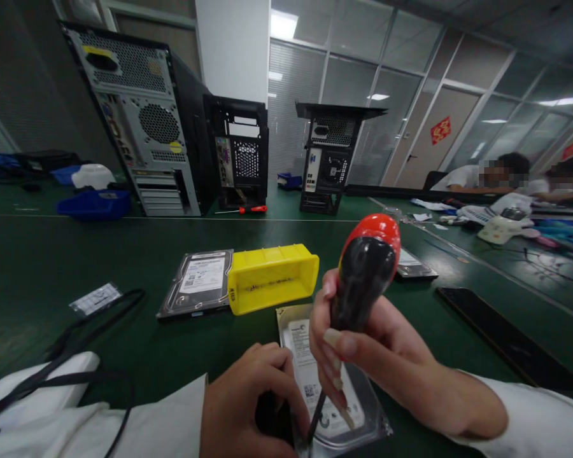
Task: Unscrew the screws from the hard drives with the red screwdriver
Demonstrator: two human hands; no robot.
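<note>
My right hand (363,350) grips a screwdriver with a bulky red and black handle (365,273). Its dark shaft (317,416) slants down to the near left edge of a hard drive (346,416) that lies label up on the table. My left hand (255,404) is curled beside that edge. Its thumb and fingertips come together close to the shaft's lower end, and whatever they pinch is hidden. Behind the drive stands a yellow plastic bin (272,280), tipped on its side with dark small bits inside. Another hard drive (200,280) touches the bin's left end.
A third drive (413,264) and a black phone-like slab (501,331) lie to the right. Computer cases (157,121) stand at the back, with a red screwdriver (253,209) before them. A blue bin (95,205) and black strap (86,324) are left. People sit far right.
</note>
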